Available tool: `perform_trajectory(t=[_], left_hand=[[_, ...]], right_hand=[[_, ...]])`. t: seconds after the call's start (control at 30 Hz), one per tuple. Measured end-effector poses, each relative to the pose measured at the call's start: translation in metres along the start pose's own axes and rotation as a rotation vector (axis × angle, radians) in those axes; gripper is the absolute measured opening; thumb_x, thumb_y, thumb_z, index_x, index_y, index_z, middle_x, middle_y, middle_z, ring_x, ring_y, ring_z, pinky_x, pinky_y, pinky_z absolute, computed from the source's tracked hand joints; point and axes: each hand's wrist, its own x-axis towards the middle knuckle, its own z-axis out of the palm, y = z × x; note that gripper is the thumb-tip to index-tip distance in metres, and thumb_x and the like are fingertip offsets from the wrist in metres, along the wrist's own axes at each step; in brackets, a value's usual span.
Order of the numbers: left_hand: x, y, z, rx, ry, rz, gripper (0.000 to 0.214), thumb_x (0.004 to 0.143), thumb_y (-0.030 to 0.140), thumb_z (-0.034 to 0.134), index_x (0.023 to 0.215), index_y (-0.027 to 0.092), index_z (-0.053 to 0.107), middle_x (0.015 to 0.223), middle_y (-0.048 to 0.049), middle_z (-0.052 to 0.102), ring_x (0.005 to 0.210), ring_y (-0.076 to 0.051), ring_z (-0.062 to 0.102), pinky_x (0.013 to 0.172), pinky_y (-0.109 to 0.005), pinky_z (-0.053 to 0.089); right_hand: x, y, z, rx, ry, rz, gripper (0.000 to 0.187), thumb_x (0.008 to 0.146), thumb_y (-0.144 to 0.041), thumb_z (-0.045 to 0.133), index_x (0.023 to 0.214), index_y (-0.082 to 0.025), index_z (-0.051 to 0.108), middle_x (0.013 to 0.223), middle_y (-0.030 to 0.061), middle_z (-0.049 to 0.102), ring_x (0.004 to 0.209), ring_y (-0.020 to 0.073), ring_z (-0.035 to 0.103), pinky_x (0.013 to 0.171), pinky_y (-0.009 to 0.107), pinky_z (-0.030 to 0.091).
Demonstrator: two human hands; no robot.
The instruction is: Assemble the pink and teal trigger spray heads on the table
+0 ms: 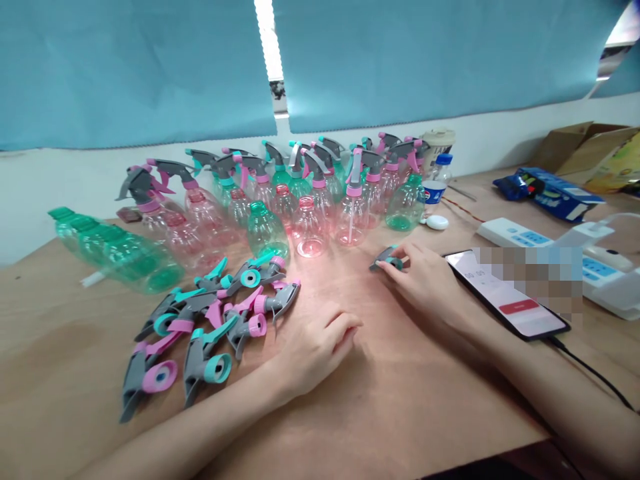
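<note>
Left of the smartphone, the right hand pinches a trigger sprayer head, probably light, stiff, best held by its body; the left hand curls closed, seemingly empty.

Grey-and-teal spray head, pink bottles, green bottles

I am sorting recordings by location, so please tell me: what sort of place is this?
Probably a small workshop or assembly room, though it could be a home workspace: loose spray heads and many plastic bottles share the brown table with a power strip.
</note>
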Motion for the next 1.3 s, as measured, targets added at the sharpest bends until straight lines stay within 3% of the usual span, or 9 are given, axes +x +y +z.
perform_trajectory(t=[0.13, 0.43, 0.67, 0.87, 1.03, 1.3], left_hand=[[0.000, 0.001, 0.000, 0.024, 0.034, 0.011, 0.012, 0.091, 0.012, 0.046, 0.095, 0.018, 0.055, 0.087, -0.0027, 0.061, 0.074, -0.012, 0.059, 0.067, -0.023, 0.050], [0.000, 0.005, -0.007, 0.114, -0.003, -0.084, 0.014, 0.090, 0.013, 0.046, 0.096, 0.017, 0.058, 0.093, -0.0046, 0.061, 0.082, -0.016, 0.059, 0.071, -0.028, 0.050], [-0.015, -0.001, -0.051, 0.225, 0.065, -0.233, 0.015, 0.090, 0.014, 0.044, 0.093, 0.018, 0.059, 0.093, -0.0055, 0.061, 0.089, -0.020, 0.057, 0.078, -0.033, 0.048], [-0.037, -0.027, -0.093, 0.266, 0.054, -0.534, 0.019, 0.088, 0.032, 0.052, 0.099, 0.019, 0.061, 0.102, -0.0063, 0.061, 0.098, -0.025, 0.056, 0.086, -0.039, 0.044], [-0.037, -0.044, -0.108, 0.242, -0.160, -0.588, 0.029, 0.089, 0.038, 0.047, 0.105, 0.020, 0.064, 0.100, -0.0067, 0.063, 0.093, -0.024, 0.060, 0.079, -0.033, 0.045], [-0.021, -0.053, -0.113, 0.337, -0.416, -0.503, 0.029, 0.083, 0.026, 0.051, 0.109, 0.023, 0.065, 0.088, -0.0062, 0.060, 0.087, -0.025, 0.056, 0.070, -0.030, 0.040]], right_hand=[[-0.003, 0.000, 0.001, -0.211, 0.019, -0.087, 0.027, 0.083, -0.042, 0.058, 0.093, -0.017, 0.062, 0.090, 0.0105, 0.064, 0.084, 0.0289, 0.060, 0.069, 0.039, 0.043], [-0.015, -0.013, 0.007, -0.059, 0.041, -0.338, 0.019, 0.084, -0.031, 0.059, 0.097, -0.017, 0.061, 0.099, 0.0115, 0.060, 0.096, 0.0281, 0.055, 0.083, 0.043, 0.042], [-0.027, -0.033, 0.012, 0.148, -0.012, -0.655, 0.008, 0.087, -0.018, 0.054, 0.091, -0.016, 0.060, 0.099, 0.0121, 0.060, 0.096, 0.0237, 0.056, 0.086, 0.043, 0.045], [-0.028, -0.040, 0.013, 0.212, 0.093, -0.844, 0.009, 0.085, -0.011, 0.054, 0.089, -0.019, 0.057, 0.087, 0.0069, 0.064, 0.086, 0.0198, 0.059, 0.091, 0.047, 0.046], [-0.027, -0.040, 0.012, 0.266, 0.132, -0.973, 0.015, 0.080, -0.007, 0.059, 0.089, -0.019, 0.057, 0.081, 0.0042, 0.065, 0.077, 0.0167, 0.061, 0.088, 0.044, 0.049], [-0.029, -0.038, 0.013, 0.289, 0.158, -0.972, 0.015, 0.078, -0.009, 0.063, 0.089, -0.017, 0.057, 0.077, 0.0053, 0.065, 0.076, 0.0186, 0.060, 0.080, 0.041, 0.053]])
